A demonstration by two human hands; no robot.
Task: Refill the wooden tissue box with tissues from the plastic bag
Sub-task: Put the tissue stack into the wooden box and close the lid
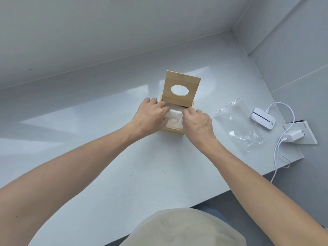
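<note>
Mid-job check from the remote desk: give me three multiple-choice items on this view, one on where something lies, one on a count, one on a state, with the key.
1. Where does the plastic bag lie?
A. On the counter to the right of the wooden tissue box
B. Inside the box
C. On the floor

2. How many oval openings does the lid have?
A. None
B. One
C. Three

3. How does the lid stand?
A. Shut flat
B. Removed and lying on the counter
C. Raised, upright at the back of the box

Key: 1 A, the bag lies flat on the counter between the box and the white device. 2 B, a single oval hole shows in the panel. 3 C, the lid stands up behind the tissues, which the left hand and right hand press into the box.
</note>
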